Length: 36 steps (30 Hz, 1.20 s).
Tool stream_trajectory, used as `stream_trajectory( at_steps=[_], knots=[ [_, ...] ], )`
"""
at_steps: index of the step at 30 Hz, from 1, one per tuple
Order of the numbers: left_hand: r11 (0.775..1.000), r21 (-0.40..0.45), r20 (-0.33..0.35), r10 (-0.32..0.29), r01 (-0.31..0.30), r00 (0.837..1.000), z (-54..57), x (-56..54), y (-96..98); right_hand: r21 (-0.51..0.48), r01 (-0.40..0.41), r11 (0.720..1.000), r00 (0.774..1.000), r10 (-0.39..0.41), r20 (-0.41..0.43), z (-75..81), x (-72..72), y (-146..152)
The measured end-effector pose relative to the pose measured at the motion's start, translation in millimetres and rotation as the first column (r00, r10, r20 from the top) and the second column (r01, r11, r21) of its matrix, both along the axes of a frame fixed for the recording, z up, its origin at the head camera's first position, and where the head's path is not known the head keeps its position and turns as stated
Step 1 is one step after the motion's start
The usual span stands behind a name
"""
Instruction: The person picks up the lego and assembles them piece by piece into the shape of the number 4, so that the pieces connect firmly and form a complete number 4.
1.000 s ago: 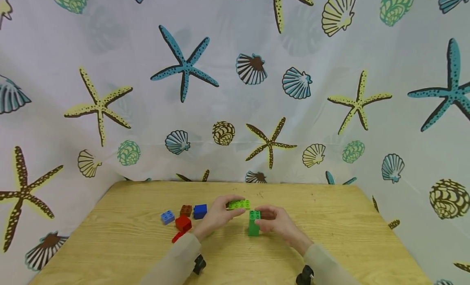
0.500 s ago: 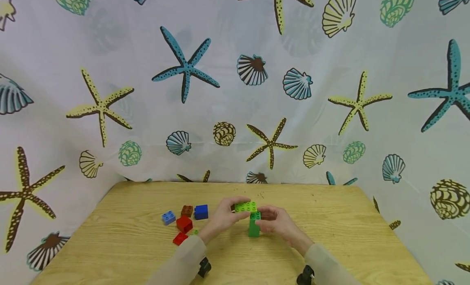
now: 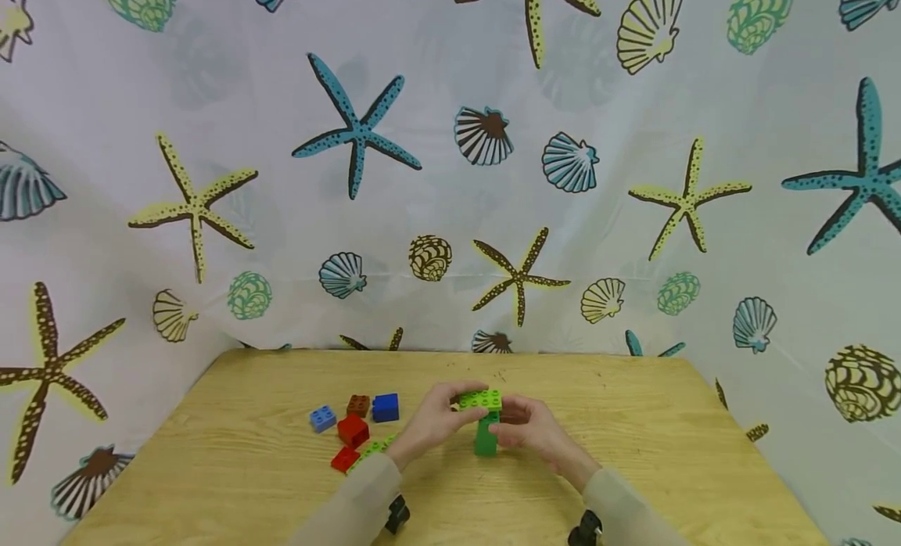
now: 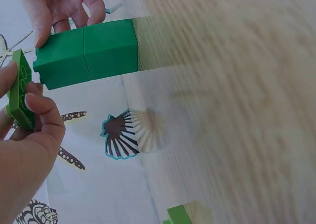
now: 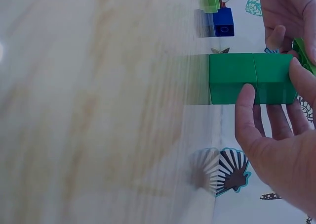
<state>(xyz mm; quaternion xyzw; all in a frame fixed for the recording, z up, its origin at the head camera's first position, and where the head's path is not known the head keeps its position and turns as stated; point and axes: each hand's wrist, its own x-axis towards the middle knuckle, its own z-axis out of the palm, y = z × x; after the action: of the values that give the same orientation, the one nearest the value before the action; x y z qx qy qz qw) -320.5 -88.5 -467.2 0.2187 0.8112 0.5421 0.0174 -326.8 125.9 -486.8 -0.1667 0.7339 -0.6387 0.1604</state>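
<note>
Two green toy building bricks stand stacked upright on the wooden table. My right hand holds this stack from the right, its thumb and fingers around the sides, as the right wrist view also shows. Between thumb and fingers, my left hand pinches a flat lime-green building brick, studs up. In the head view this flat brick overlaps the top of the stack. The left wrist view shows it tilted, with a narrow gap between its hollow underside and the studs of the green bricks.
Left of my left hand lie a light blue brick, a brown brick, a dark blue brick, a red brick and a flat red piece. Another lime-green piece lies partly behind my left sleeve. A patterned curtain borders the table.
My left hand has moved right with the flat lime-green brick, from beside the green stack to over its top. The right hand stays around the stack.
</note>
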Motion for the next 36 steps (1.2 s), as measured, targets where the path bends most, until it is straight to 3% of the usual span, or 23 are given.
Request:
stream_trajectory(
  at_steps=[6,23,36],
  knots=[
    [0.998,0.005,0.027,-0.068,0.068,0.997,-4.7,-0.3,4.3,-0.004,-0.001,1.000,1.000,0.001,-0.001,-3.1,2.5,3.7],
    [0.996,-0.083,-0.017,-0.008,0.006,1.000,-4.1,-0.5,-3.2,0.006,-0.007,1.000,1.000,0.007,0.011,1.8,0.8,0.1],
    [0.995,-0.093,-0.043,-0.027,0.023,0.999,-5.1,-1.4,-2.1,0.002,-0.007,1.000,1.000,0.007,0.002,3.8,3.4,-1.5]
  ],
)
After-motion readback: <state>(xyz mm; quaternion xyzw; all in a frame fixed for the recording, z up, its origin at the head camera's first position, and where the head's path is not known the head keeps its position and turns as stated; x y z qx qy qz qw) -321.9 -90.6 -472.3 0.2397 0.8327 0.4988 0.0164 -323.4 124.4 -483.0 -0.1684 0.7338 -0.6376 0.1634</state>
